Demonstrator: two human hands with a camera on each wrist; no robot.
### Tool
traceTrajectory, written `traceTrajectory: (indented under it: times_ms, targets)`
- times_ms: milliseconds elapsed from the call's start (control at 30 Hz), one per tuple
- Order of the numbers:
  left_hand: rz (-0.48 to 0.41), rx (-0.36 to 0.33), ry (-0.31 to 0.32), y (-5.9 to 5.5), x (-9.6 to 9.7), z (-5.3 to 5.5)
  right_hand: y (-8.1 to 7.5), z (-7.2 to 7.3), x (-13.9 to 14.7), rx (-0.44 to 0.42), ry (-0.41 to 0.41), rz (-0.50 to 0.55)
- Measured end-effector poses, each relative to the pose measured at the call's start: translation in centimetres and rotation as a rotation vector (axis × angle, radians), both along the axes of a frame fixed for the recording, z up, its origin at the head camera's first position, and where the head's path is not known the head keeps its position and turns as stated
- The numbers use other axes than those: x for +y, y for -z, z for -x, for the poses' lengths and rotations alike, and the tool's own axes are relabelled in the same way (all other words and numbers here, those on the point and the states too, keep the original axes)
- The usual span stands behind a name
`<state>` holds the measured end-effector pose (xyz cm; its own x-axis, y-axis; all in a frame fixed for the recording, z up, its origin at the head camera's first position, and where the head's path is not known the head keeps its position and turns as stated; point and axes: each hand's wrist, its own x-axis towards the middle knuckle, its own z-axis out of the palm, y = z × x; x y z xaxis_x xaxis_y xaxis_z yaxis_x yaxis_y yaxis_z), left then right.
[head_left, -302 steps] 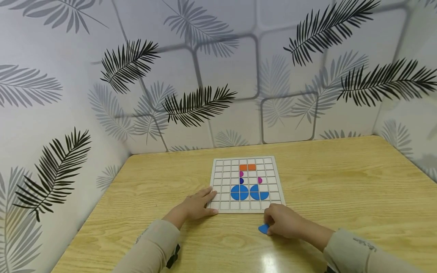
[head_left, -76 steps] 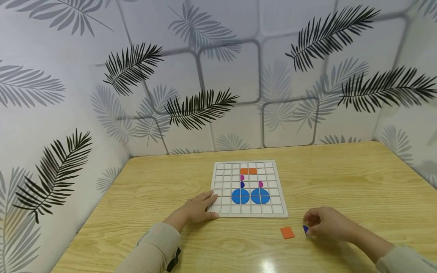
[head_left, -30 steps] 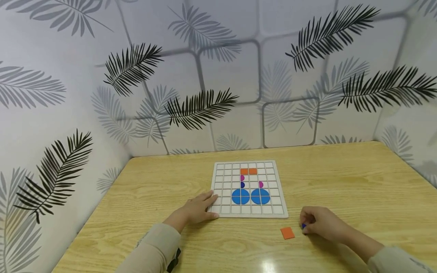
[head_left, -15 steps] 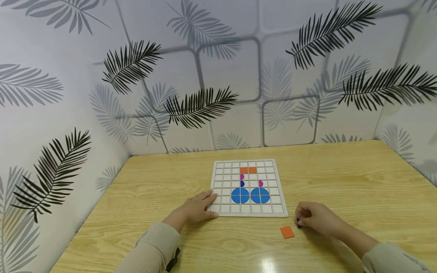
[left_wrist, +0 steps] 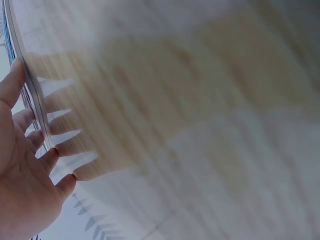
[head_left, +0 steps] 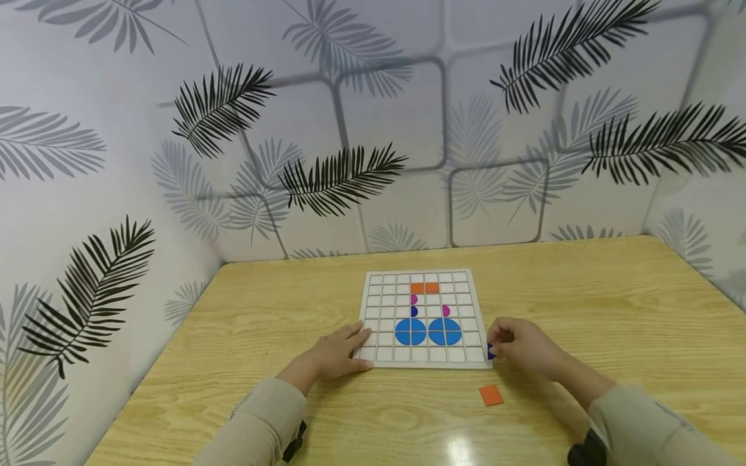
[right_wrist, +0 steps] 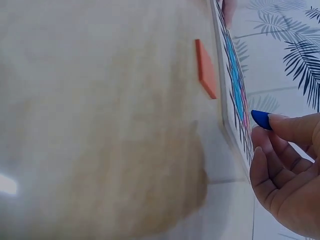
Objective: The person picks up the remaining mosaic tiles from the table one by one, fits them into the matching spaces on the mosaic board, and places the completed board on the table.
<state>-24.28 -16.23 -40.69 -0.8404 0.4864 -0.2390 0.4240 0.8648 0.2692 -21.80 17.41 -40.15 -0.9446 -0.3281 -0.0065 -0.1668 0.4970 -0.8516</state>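
Observation:
A white gridded board (head_left: 384, 353) lies on the wooden table with flat coloured tiles in its cells. Two light blue discs (head_left: 410, 331) are each made of quarter tiles. Above them sit two magenta half-round tiles (head_left: 445, 311), a dark blue half-round tile (head_left: 414, 311) and two orange squares (head_left: 424, 288). My left hand (head_left: 332, 353) rests on the board's left edge, fingers extended. My right hand (head_left: 527, 346) pinches a dark blue round-edged tile (right_wrist: 261, 120) between thumb and fingertips, at the board's lower right corner. The fingers hide part of this tile.
A loose orange square tile (head_left: 491, 395) lies on the table (head_left: 583, 291) just in front of the board's lower right corner. A patterned wall (head_left: 408, 213) with leaf prints stands behind the table and along its left side.
Earlier my right hand held a light blue quarter tile; the right-hand disc is now whole. Since then it has moved up and left to the board with the dark blue tile. My left hand stays put.

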Motion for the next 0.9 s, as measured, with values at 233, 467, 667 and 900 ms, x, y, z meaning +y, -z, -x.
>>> traceTrajectory:
  times_ms: [233, 467, 667, 900]
  targets:
    - [0.004, 0.007, 0.0, -0.4, 0.0, 0.3, -1.0, 2.7, -1.0, 0.003, -0.005, 0.016]
    - [-0.003, -0.006, -0.006, -0.2, -0.1, 0.2, -1.0, 4.8, -1.6, 0.028, 0.013, -0.014]
    - [0.015, -0.001, -0.012, 0.2, -0.2, 0.2, -0.7, 6.4, -2.2, 0.048, 0.026, -0.031]
    - [0.012, -0.002, -0.017, 0.4, -0.3, 0.2, -0.6, 8.2, -3.4, 0.028, 0.061, -0.068]
